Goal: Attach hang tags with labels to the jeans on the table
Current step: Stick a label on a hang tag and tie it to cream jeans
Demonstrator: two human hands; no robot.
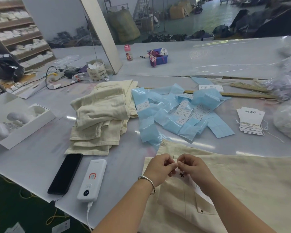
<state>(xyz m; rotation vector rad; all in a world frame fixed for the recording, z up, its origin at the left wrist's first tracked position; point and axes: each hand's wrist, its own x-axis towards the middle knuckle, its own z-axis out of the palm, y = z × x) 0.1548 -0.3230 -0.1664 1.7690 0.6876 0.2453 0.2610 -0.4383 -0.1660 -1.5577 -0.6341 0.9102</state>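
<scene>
Fingers (170, 163) of both hands pinch together over the cream jeans (242, 179), white hang tag (191, 180) lying beneath.

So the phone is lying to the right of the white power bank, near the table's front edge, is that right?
Not quite. The head view shows the phone lying to the left of the white power bank, not the right. Both do sit near the table's front edge.

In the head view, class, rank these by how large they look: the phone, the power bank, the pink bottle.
1. Phone
2. Power bank, slightly smaller
3. Pink bottle, though it stands farther away, so its true size is unsure.
</scene>
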